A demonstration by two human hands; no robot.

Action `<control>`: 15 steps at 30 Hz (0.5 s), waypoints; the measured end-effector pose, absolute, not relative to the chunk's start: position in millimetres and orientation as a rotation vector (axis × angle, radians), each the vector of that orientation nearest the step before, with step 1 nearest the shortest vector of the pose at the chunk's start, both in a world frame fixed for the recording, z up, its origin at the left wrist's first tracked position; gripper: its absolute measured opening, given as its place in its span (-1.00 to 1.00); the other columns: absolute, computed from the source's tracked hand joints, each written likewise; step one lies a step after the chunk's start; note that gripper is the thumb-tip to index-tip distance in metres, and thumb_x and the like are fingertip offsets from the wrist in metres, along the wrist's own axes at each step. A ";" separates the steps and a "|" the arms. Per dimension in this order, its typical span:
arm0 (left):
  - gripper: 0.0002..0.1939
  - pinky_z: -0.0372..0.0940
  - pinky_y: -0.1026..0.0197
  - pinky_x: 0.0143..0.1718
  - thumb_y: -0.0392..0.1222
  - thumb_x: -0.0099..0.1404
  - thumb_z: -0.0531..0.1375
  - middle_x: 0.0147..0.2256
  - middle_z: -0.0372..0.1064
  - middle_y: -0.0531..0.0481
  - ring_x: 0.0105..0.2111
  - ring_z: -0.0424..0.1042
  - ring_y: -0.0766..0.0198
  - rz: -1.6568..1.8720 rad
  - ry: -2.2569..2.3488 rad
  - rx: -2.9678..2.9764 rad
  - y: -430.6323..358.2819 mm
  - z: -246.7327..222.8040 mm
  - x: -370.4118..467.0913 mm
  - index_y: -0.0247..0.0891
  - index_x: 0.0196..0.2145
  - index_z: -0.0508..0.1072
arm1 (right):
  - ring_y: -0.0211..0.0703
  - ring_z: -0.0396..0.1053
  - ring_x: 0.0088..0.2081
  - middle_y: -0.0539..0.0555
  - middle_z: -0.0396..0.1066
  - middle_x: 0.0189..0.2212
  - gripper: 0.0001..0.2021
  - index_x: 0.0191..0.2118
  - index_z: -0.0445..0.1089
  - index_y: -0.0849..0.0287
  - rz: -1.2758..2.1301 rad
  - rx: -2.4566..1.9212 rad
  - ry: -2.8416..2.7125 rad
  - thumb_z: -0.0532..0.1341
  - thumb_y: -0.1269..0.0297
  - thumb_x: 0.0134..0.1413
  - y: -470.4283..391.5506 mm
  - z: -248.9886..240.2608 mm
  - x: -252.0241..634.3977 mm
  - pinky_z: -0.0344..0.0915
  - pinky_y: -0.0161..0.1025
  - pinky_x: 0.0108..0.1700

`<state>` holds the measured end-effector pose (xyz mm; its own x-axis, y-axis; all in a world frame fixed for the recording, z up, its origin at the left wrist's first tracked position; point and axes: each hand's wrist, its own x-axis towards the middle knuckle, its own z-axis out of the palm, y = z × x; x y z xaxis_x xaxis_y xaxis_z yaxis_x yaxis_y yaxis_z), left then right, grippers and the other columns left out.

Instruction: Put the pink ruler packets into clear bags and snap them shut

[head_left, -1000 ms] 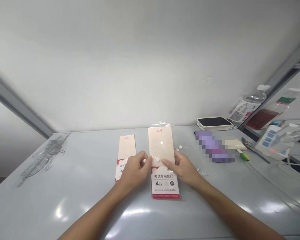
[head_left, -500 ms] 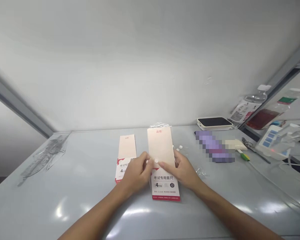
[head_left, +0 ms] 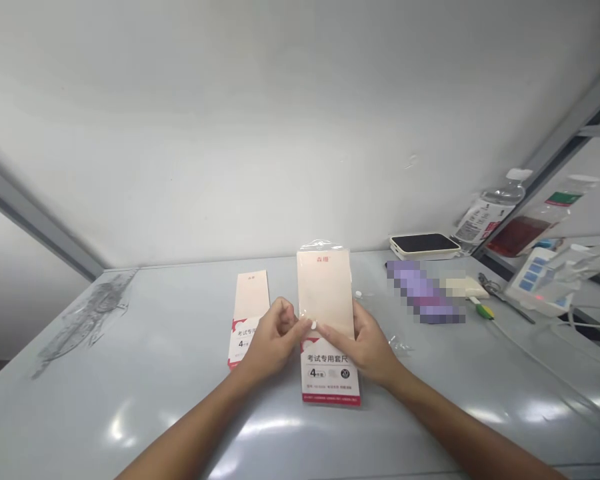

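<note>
My right hand (head_left: 375, 343) grips the right edge of a clear-sleeved ruler set packet (head_left: 325, 290), its thumb lying across the front. The packet has a pale pink upper card and a white and red printed label below, and is tilted up facing me. A small white disc (head_left: 313, 325) sits at the middle of its front, between my two thumb tips. My left hand (head_left: 277, 337) is closed at the packet's left side, fingers curled and thumb tip at the disc. Behind my left hand lies a second ruler set packet (head_left: 250, 297), partly covered by it.
More small white bits (head_left: 359, 294) and crumpled clear plastic (head_left: 399, 345) lie right of the packet. Further right are a blurred purple item (head_left: 420, 290), a phone (head_left: 425, 243), a cable with a green plug (head_left: 485, 311), scissors (head_left: 490, 285), bottles (head_left: 503, 200) and a power strip (head_left: 535, 273).
The packet now faces me more squarely. The white bit at my left fingertips no longer shows apart; my left thumb has moved right, up to the disc on the packet's front.
</note>
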<state>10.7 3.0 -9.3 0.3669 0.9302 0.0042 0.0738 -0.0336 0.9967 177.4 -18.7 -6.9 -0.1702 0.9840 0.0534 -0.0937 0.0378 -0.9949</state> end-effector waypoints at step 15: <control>-0.67 0.07 0.36 -0.59 -0.02 0.19 0.08 -0.61 0.18 0.09 -0.61 0.18 0.43 0.902 0.924 1.356 0.0 -11.7 12.5 -0.32 -0.58 0.26 | -0.10 0.37 -0.18 0.10 0.36 -0.15 -0.70 -0.06 0.16 0.13 1.453 -0.925 -1.377 0.12 0.20 0.08 -19.4 -12.8 175.5 0.35 -0.17 -0.22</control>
